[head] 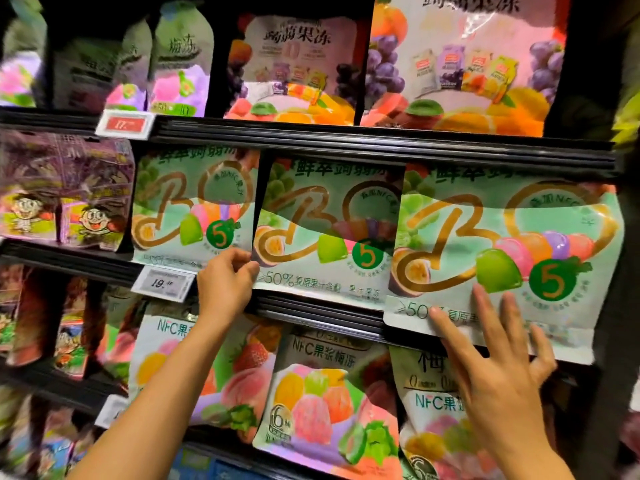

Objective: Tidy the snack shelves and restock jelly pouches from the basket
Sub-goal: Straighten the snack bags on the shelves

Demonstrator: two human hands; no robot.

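**Both hands on the middle shelf's mint pouches**

Your left hand [227, 278] pinches the lower left corner of the middle mint-green jelly pouch [325, 230], thumb and fingers curled round its edge, just above the price tag [162, 282] clipped to the middle shelf's front edge [311, 310]. Your right hand [498, 362] lies flat — fingers straight and spread — against the bottom of the right mint-green jelly pouch [502, 244], which hangs out past the shelf's front edge near its right end. A third matching pouch [194, 206] stands to the left. Fruit-printed bags [457, 64] fill the shelf above; NFC pouches [311, 393] line the one below.
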